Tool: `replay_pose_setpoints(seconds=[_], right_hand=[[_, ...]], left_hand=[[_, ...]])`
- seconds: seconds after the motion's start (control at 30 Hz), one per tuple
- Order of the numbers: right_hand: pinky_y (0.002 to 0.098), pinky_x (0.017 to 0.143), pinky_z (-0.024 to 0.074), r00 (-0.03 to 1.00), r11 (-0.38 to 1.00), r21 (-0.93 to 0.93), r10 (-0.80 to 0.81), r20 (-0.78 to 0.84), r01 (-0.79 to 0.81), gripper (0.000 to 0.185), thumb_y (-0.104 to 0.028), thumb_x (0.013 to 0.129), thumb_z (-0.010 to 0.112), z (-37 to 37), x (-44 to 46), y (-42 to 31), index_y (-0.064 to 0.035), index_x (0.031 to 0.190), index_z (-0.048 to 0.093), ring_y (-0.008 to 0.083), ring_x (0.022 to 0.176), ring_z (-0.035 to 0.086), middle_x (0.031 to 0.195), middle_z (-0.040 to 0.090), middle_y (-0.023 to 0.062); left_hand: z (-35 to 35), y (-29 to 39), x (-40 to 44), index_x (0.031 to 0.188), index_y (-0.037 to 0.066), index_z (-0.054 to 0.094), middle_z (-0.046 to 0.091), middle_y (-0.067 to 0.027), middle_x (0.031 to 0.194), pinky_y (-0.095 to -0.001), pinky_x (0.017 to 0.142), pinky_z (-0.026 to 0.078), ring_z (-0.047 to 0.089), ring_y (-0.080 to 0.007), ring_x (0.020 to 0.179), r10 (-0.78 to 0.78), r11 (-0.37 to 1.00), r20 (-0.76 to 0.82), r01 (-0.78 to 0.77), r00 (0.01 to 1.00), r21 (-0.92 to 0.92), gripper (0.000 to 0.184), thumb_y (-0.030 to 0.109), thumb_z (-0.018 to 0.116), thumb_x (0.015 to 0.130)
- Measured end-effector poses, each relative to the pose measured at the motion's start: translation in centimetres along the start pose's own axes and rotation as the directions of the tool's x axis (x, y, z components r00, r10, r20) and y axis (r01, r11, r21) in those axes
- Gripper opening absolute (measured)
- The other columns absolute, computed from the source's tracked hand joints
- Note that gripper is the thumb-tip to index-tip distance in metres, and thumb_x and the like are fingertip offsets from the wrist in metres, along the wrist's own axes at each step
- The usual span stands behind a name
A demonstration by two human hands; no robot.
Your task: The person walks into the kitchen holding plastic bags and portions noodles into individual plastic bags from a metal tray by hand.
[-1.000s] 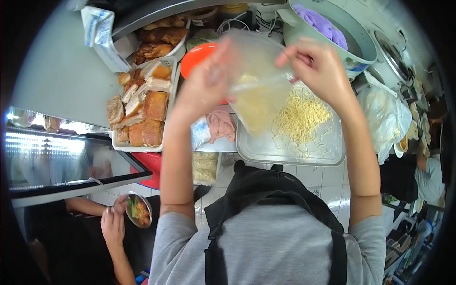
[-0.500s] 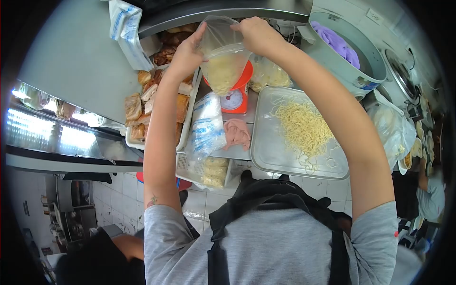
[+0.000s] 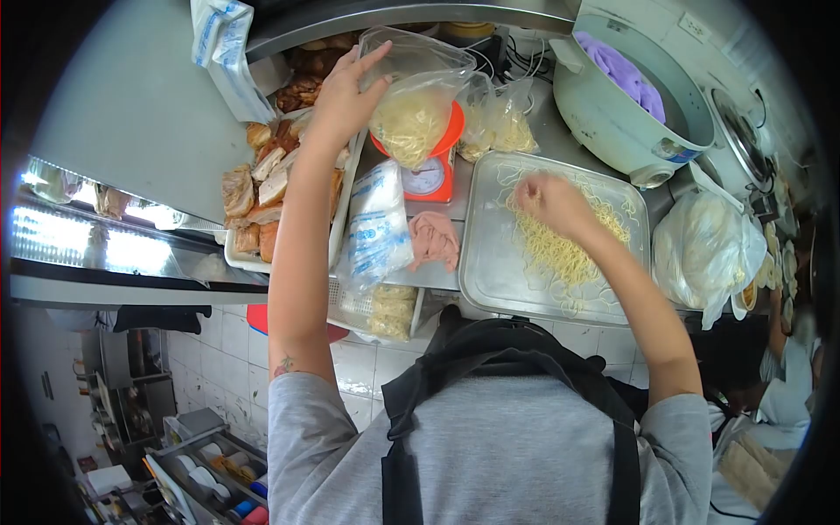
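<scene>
Bent over a steel tabletop [image 3: 549, 118], a worker in a grey shirt [image 3: 516, 437] and black apron [image 3: 507, 344] has both arms stretched forward. Nearest, below the tabletop's edge, a white basket [image 3: 348, 300] holds packed noodles [image 3: 390, 312]. Above it, a metal tray [image 3: 486, 262] carries a loose heap of pale noodles [image 3: 569, 252], and over the heap's upper left part hangs the right hand [image 3: 553, 201], fingers curled and blurred; whether they grip any strands cannot be told. Left of the tray lie a crumpled pink cloth [image 3: 434, 240] and blue-printed plastic packaging [image 3: 381, 219], with a tub of cut meat [image 3: 262, 188] beyond them to the left. Farther back, a clear bag [image 3: 409, 114] with noodles inside appears to rest on the pan of an orange scale [image 3: 444, 185], its dial too small to read. The left hand [image 3: 347, 96] is at the bag's left edge, thumb and forefinger parted. Half a second ago both hands were at the bag's mouth; now the right is at the tray, which seems to leave the left alone to steady the bag and the scale to bear its weight. Just behind the tray stand more bagged noodles [image 3: 510, 129], and to their right a large pot [image 3: 604, 122] with a purple cloth [image 3: 619, 77] in it
</scene>
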State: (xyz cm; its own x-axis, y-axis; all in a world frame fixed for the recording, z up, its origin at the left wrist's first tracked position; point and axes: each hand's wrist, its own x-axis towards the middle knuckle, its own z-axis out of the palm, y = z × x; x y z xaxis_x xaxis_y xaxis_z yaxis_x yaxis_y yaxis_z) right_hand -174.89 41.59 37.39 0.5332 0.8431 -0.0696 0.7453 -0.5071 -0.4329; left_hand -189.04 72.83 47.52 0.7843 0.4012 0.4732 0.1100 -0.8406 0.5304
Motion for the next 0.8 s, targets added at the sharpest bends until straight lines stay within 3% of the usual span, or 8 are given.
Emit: replay_pose_setpoints(seconds=[0.03, 0.13, 0.17, 0.27, 0.4, 0.63, 0.73, 0.8], right_hand=[[0.0416, 0.084, 0.0493, 0.998, 0.995, -0.086, -0.052, -0.019, 0.050, 0.031, -0.031, 0.080, 0.069, 2.4, -2.3, 2.0, -0.0122, 0.105, 0.065, 0.0314, 0.101, 0.061, 0.109, 0.063, 0.0116], [0.0436, 0.088, 0.0477, 0.975, 0.961, -0.251, -0.162, -0.153, 0.120, 0.031, -0.024, 0.077, 0.072, 7.7, -7.7, 6.5, -0.0142, 0.105, 0.064, 0.0343, 0.108, 0.056, 0.119, 0.058, 0.0099], [0.0441, 0.089, 0.0473, 0.959, 0.948, -0.290, -0.193, -0.209, 0.128, 0.031, -0.022, 0.076, 0.072, 8.4, -8.6, 7.6, -0.0146, 0.105, 0.063, 0.0349, 0.109, 0.055, 0.121, 0.056, 0.0092], [0.0427, 0.084, 0.0487, 0.998, 0.987, -0.153, -0.058, -0.013, 0.055, 0.027, -0.013, 0.075, 0.070, 8.0, -9.2, 10.7, -0.0127, 0.101, 0.064, 0.0326, 0.099, 0.059, 0.108, 0.059, 0.0103], [0.0399, 0.075, 0.0497, 0.996, 0.998, 0.034, -0.040, -0.083, 0.043, 0.022, -0.006, 0.074, 0.066, 3.1, -9.9, 11.4, -0.0096, 0.095, 0.066, 0.0308, 0.084, 0.061, 0.093, 0.060, 0.0116], [0.0295, 0.065, 0.0476, 0.934, 0.984, 0.167, -0.005, -0.357, 0.069, 0.016, -0.008, 0.077, 0.068, -13.6, -10.8, 3.4, -0.0078, 0.093, 0.071, 0.0149, 0.070, 0.061, 0.080, 0.067, 0.0076], [0.0265, 0.066, 0.0482, 0.900, 0.970, 0.244, 0.102, -0.424, 0.005, 0.016, -0.013, 0.080, 0.071, -19.0, -11.6, 0.8, -0.0080, 0.096, 0.073, 0.0118, 0.072, 0.062, 0.080, 0.069, 0.0045], [0.0221, 0.064, 0.0472, 0.891, 0.990, 0.122, -0.012, -0.453, 0.075, 0.014, -0.013, 0.086, 0.067, -22.1, -12.0, 0.2, -0.0059, 0.097, 0.071, 0.0070, 0.076, 0.060, 0.083, 0.068, 0.0002]], left_hand=[[0.1, 0.1, 0.0, 0.135, 0.025, 0.055, 0.042, -0.0221, 0.144, -0.0412, 0.093, 0.049, 0.050, -0.0345, 0.126, 0.039, 0.995, -0.050, -0.034, 0.998, 0.098, 0.049, 0.031, 0.062, 0.087], [-0.7, 1.5, 0.2, 0.133, 0.028, 0.057, 0.043, -0.0227, 0.143, -0.0373, 0.088, 0.052, 0.053, -0.0334, 0.123, 0.059, 0.949, -0.131, -0.015, 0.990, 0.313, 0.047, 0.037, 0.064, 0.088], [-1.0, 2.1, 0.2, 0.133, 0.027, 0.057, 0.046, -0.0251, 0.140, -0.0385, 0.099, 0.043, 0.051, -0.0360, 0.125, 0.040, 0.962, -0.157, 0.004, 0.987, 0.274, 0.048, 0.041, 0.064, 0.087], [-1.6, 4.1, 0.6, 0.132, 0.026, 0.058, 0.046, -0.0254, 0.139, -0.0388, 0.098, 0.044, 0.050, -0.0359, 0.126, -0.016, 0.957, -0.192, 0.070, 0.981, 0.281, 0.047, 0.041, 0.065, 0.087], [-1.7, 4.5, 1.1, 0.125, 0.024, 0.064, 0.052, -0.0224, 0.133, -0.0376, 0.093, 0.046, 0.054, -0.0336, 0.122, 0.114, 0.913, -0.218, -0.016, 0.969, 0.407, 0.040, 0.034, 0.066, 0.087], [-0.2, 12.0, -1.0, 0.113, 0.010, 0.067, 0.056, -0.0170, 0.129, -0.0373, 0.087, 0.052, 0.057, -0.0299, 0.117, 0.201, 0.980, -0.081, -0.201, 0.976, 0.015, 0.033, 0.023, 0.071, 0.083], [2.7, 14.7, -1.9, 0.123, 0.009, 0.060, 0.056, -0.0160, 0.130, -0.0362, 0.083, 0.055, 0.055, -0.0285, 0.120, 0.159, 0.950, 0.078, -0.131, 0.984, -0.283, 0.048, 0.025, 0.075, 0.080], [5.8, 16.2, -2.6, 0.131, 0.010, 0.053, 0.053, -0.0167, 0.133, -0.0369, 0.083, 0.055, 0.054, -0.0287, 0.121, 0.190, 0.880, 0.112, -0.119, 0.975, -0.460, 0.062, 0.030, 0.078, 0.078]])
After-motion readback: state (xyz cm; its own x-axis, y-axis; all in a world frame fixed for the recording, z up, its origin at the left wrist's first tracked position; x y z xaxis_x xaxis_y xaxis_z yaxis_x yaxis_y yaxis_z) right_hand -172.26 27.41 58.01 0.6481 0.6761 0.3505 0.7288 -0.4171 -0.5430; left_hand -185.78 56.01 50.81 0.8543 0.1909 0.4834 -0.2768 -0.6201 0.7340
